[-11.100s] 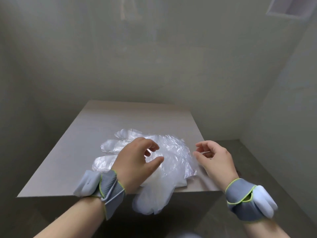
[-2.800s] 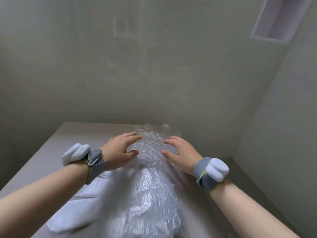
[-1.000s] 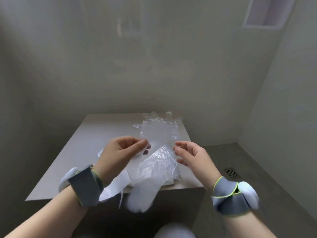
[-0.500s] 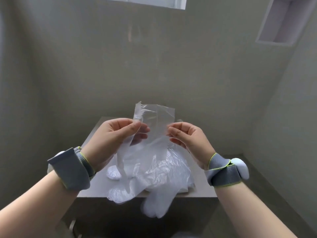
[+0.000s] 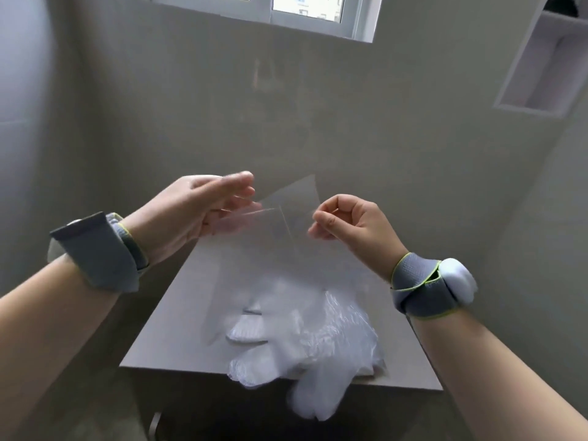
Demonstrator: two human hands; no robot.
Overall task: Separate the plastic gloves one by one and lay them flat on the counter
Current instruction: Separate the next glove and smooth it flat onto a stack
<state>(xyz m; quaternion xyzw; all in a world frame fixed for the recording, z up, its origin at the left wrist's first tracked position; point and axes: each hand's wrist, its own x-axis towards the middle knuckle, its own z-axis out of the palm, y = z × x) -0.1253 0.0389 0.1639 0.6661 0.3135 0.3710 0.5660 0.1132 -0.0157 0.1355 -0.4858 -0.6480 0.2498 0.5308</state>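
I hold one clear plastic glove [image 5: 280, 240] up in the air between both hands, above the counter [image 5: 178, 329]. My left hand [image 5: 191, 211] grips its left cuff edge between thumb and blurred fingers. My right hand [image 5: 353, 224] pinches the right edge with curled fingers. The glove's lower part hangs down towards a rumpled pile of clear gloves [image 5: 311, 329] on the counter's near right part. One glove of the pile [image 5: 315, 399] droops over the front edge.
The grey counter stands against a plain wall, with bare surface on its left side. A window [image 5: 305, 7] sits high on the back wall and a recessed niche [image 5: 541, 65] is in the right wall. Both wrists wear grey bands.
My hands have moved slightly apart and the held glove is now stretched wider between them. The view has tilted up, showing more of the window.
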